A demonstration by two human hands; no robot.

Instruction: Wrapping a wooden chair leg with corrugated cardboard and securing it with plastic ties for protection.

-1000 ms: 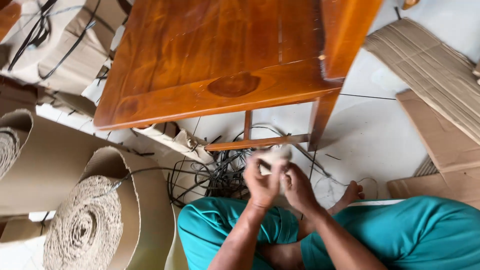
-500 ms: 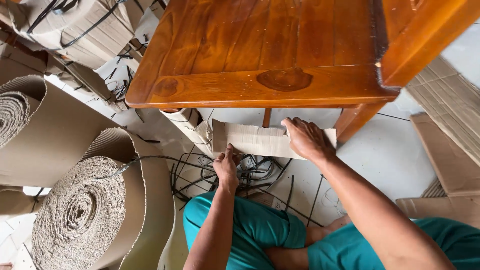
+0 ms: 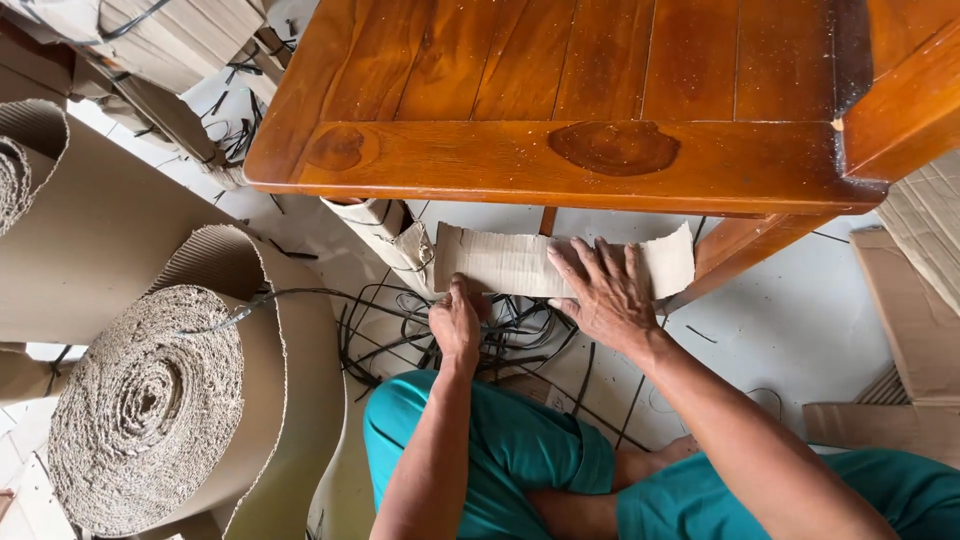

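A strip of brown corrugated cardboard (image 3: 510,262) is stretched along the lower front rail of a polished wooden table (image 3: 560,110). My left hand (image 3: 458,322) grips the strip's lower left edge with curled fingers. My right hand (image 3: 603,292) lies flat on the strip with fingers spread, pressing it against the rail near the right table leg (image 3: 735,248). A cardboard-wrapped left leg (image 3: 385,235) stands just left of the strip. I sit cross-legged in teal trousers (image 3: 500,455).
Big rolls of corrugated cardboard (image 3: 150,400) lie at my left. A tangle of black plastic straps (image 3: 400,335) covers the white floor under the table. Flat cardboard sheets (image 3: 915,310) lie at the right, and strapped cardboard bundles (image 3: 170,40) at the back left.
A second ago both hands held a small wad near my knees. They have since spread a cardboard strip across the table's rail, and my right hand flattened onto it.
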